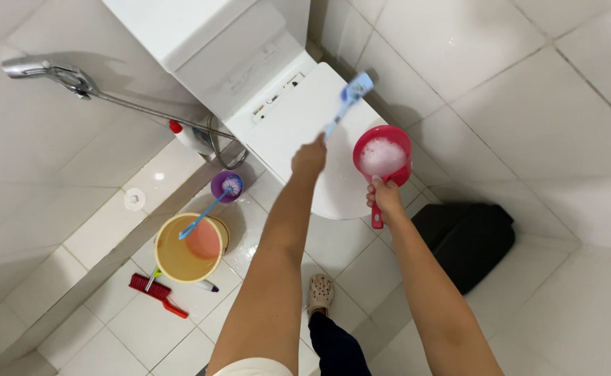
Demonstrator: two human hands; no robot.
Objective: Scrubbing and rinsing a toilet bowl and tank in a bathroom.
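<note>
A bathroom is seen from above, looking down past two bare arms. Nearest, at six o'clock, a foot in a pale clog [320, 294] is planted on the white tiled floor [570, 306]. At eight o'clock, a red hand brush [156, 293] lies just beside a yellow bucket [190, 247], against which a blue-handled toilet brush [209, 207] is leaned, its head in a purple holder [226, 186]. At four o'clock, a black bin [467, 239] is set near the wall.

Towards the centre, the right hand [386, 198] is closed around the handle of a red dipper [383, 157], its fingers wrapped fully; the dipper is filled with white foam and held over the right edge of the closed white toilet lid [298, 125]. Just left of it, the left hand [309, 156] is clenched on the handle of a blue scrubbing brush [348, 99], whose head is raised towards one o'clock above the lid.

Farthest, at ten o'clock, a chrome spray hose [55, 75] is mounted on the wall beside the cistern [208, 35].
</note>
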